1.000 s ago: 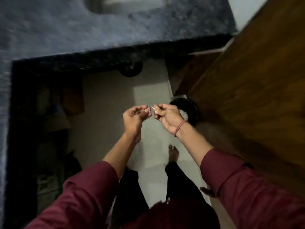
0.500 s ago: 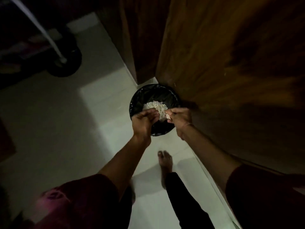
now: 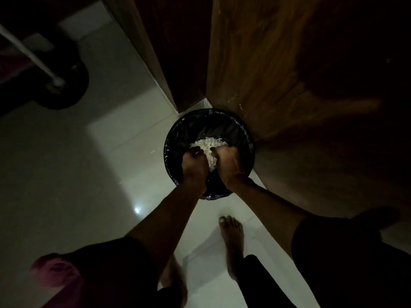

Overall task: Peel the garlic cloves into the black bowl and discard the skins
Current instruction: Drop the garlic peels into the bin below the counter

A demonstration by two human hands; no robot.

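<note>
Over one bin [image 3: 189, 130]: left hand [image 3: 194, 167], right hand [image 3: 229, 161]; one skin pile [image 3: 209, 145].

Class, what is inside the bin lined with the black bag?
A pale heap of garlic skins lies in the bin. The left hand and right hand cover the heap's near part; anything beneath the skins is hidden.

Darkness hides what left hand [image 3: 194, 164] and right hand [image 3: 229, 160] hold.

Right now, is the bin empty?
No, a pale heap of skins lies in the bin, showing between the left hand and the right hand.
</note>
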